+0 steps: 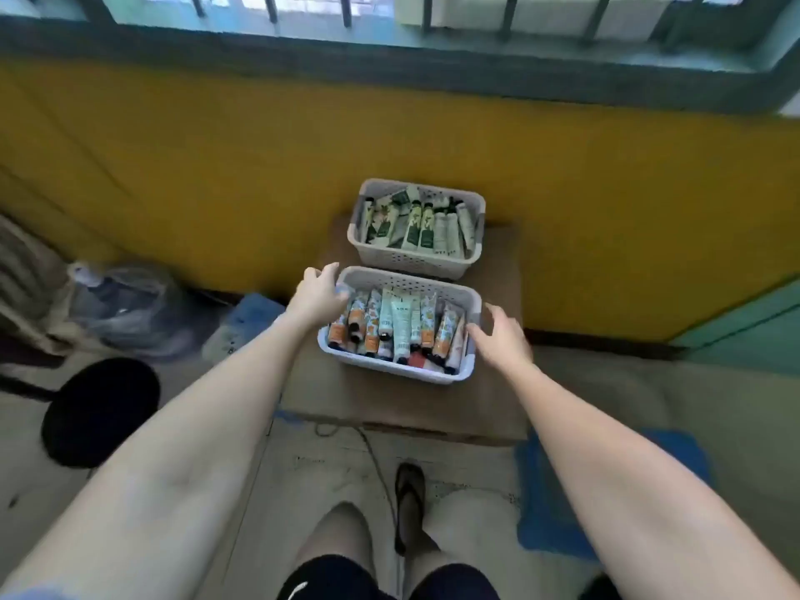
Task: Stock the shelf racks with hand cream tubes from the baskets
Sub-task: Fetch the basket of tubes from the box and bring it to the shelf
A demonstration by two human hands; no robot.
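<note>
The near basket [389, 373] of hand cream tubes [400, 326] sits on a cardboard box [498, 404], with the far basket [411, 259] at its 12 o'clock. The left hand [318, 292], loosely spread, is at the rim at 10 o'clock. The right hand [502, 335], wide open, is at 3 o'clock. Both are empty. A lopsided lift could spill tubes.

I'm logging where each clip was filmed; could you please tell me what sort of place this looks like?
Probably a storage corner or enclosed balcony: the near basket and far basket of tubes sit on a cardboard box on the floor, beneath a yellow wall and a barred window.
</note>
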